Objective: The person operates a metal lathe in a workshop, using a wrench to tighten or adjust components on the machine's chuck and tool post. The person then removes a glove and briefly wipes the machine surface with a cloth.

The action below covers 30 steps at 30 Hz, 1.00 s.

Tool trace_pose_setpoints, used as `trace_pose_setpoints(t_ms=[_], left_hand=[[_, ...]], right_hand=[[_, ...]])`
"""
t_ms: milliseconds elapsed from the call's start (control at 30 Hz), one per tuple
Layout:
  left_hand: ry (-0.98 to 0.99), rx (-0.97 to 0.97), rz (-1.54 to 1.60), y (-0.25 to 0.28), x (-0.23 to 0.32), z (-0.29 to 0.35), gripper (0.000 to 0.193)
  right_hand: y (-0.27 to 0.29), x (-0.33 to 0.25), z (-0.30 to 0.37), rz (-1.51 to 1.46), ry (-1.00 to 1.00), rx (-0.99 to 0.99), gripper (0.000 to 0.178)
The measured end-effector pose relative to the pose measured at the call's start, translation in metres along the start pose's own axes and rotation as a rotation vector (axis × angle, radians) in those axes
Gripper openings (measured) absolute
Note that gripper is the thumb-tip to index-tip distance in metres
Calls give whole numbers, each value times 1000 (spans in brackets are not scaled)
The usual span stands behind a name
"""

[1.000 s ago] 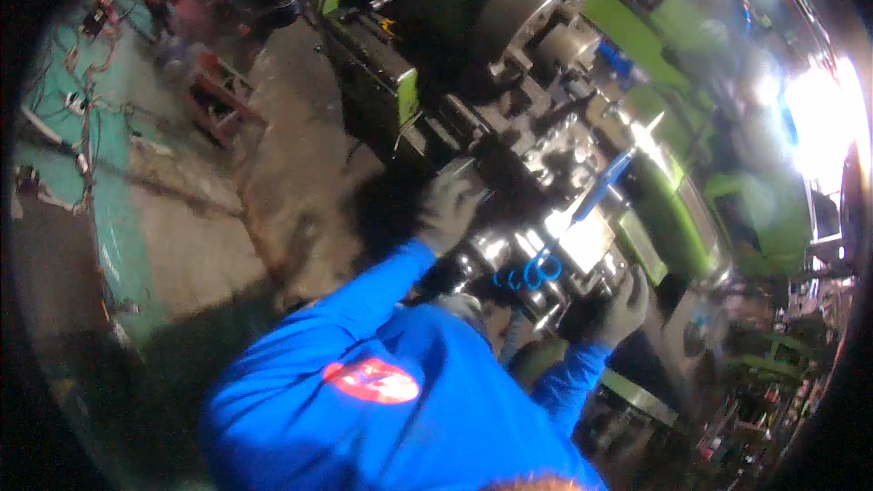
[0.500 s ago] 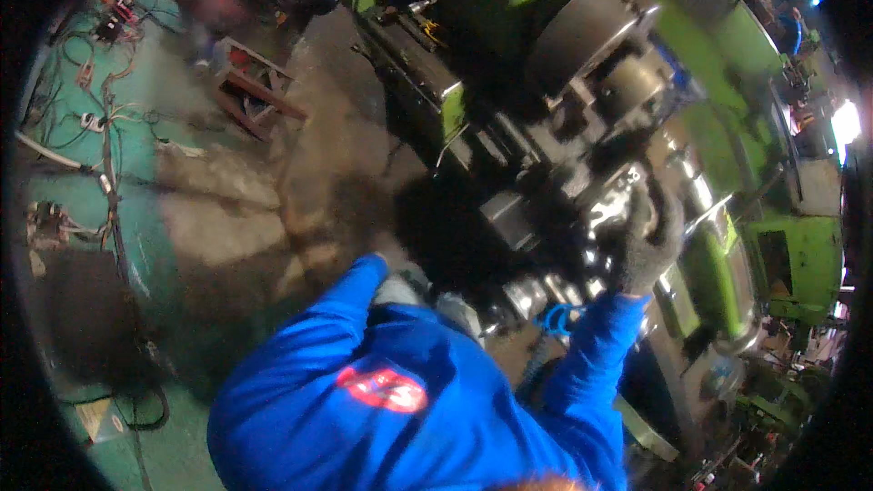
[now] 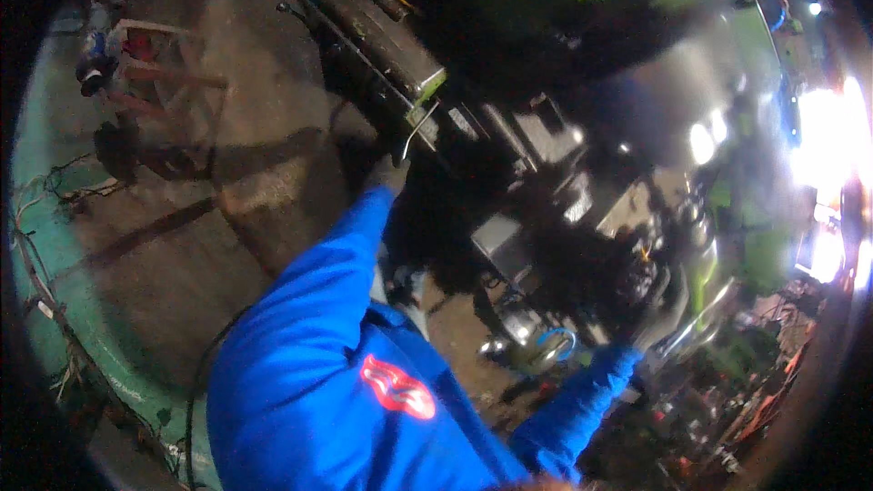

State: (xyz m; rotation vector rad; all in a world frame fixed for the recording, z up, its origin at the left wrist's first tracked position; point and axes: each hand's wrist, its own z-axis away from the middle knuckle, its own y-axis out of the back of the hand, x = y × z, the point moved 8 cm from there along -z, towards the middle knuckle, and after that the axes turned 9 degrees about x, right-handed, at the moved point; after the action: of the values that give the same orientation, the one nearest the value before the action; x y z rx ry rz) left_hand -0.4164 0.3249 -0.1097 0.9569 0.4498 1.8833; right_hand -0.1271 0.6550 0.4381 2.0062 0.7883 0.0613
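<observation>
A green metal-turning lathe with dark metal parts fills the middle and right. My left hand (image 3: pixel 391 173), dim in shadow, is closed at the lower end of a bent metal lever (image 3: pixel 417 131) by the corner of a long bed section (image 3: pixel 382 45). On the right, my gloved right hand (image 3: pixel 666 311) is over the carriage, its fingers partly stretched and apart. Beside it lies a shiny metal rod (image 3: pixel 698 320); whether the hand touches it is unclear. A block with a pale flat top (image 3: pixel 496 235) sits between my hands. The chuck area is blurred.
A reddish metal frame stand (image 3: pixel 159 73) stands on the floor at the far left. Cables (image 3: pixel 35 264) run along the green floor strip. A blue coiled hose (image 3: pixel 556 342) hangs near my right sleeve. Bright light glares at the right edge.
My left hand has reached forward from beside my body to the bent lever. My right hand has drawn back toward me. The view has shifted and tilted.
</observation>
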Motion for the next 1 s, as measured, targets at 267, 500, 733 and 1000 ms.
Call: trace_pose_setpoints(t_ms=[267,500,733,1000], left_hand=[[90,-192,363,-70,-29,-91,70],[337,-309,790,-69,-8,-60,31],[-938,-116,356,15,81,3,44],[-420,21,537,115,189,25,48]], right_hand=[[-16,16,3,120,-93,13,31],[-9,21,11,187,-38,81,27],[-7,15,9,242,-63,73,22],[-6,15,12,189,37,229,20]])
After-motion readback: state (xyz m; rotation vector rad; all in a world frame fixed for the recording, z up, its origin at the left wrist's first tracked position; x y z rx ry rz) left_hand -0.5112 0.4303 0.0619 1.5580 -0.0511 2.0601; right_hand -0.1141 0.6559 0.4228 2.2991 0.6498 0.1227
